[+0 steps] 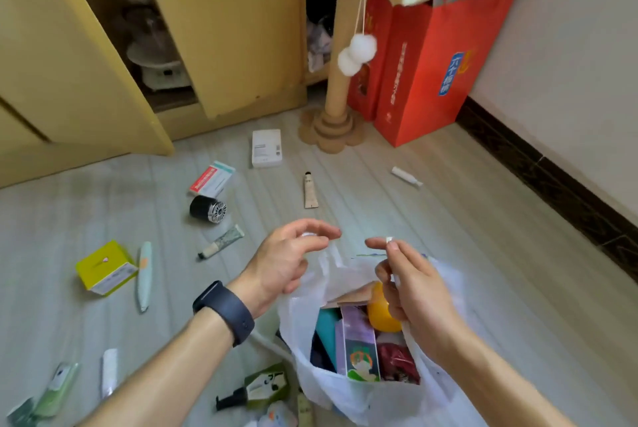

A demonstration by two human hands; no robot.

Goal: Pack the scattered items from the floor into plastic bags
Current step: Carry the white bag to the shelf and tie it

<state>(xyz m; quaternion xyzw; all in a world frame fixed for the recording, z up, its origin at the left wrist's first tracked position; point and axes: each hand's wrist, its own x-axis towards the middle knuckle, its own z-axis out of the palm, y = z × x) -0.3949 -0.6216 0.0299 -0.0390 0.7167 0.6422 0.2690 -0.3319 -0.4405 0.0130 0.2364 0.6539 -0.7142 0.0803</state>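
at five o'clock we are steadying the plastic bag (345,390) — right hand (416,292) pinching one handle (389,239), left hand (288,262) curling by the other, grip unclear — judging it soft, slippery, best taken by both handles.

At 6 o'clock the plastic bag's (328,388) bottom runs off the lower edge, and its cloudy wall veils the boxes inside. The right hand (417,295) covers part of the orange ball (378,316). Whether the left hand (286,264) pinches the film is unclear. At 7 o'clock the corner cuts off a green pouch (55,388). At 12 o'clock the white box's (266,148) print is too small to read. At 11 o'clock the cupboard's (224,29) contents are dim and blurred.
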